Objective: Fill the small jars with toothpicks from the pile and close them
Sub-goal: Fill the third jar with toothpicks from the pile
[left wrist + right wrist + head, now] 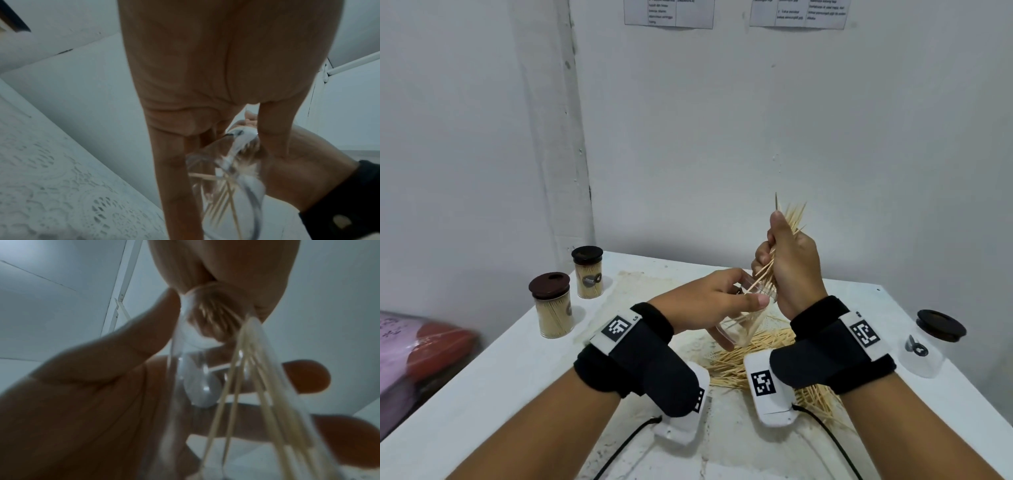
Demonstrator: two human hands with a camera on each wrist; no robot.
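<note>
While seemingly gripped: jar [743,325], toothpicks [786,233].

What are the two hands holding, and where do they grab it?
The left hand holds a clear jar around its side, tilted. The right hand grips a bundle of toothpicks around its middle, lower tips at the jar's mouth.

My left hand [702,301] grips a clear open jar [743,325], tilted, while my right hand [787,263] holds a toothpick bundle [789,222] at its mouth. The loose pile [739,363] lies below on the table [517,370], and two filled, capped jars [553,308] stand near its far left corner.
</note>
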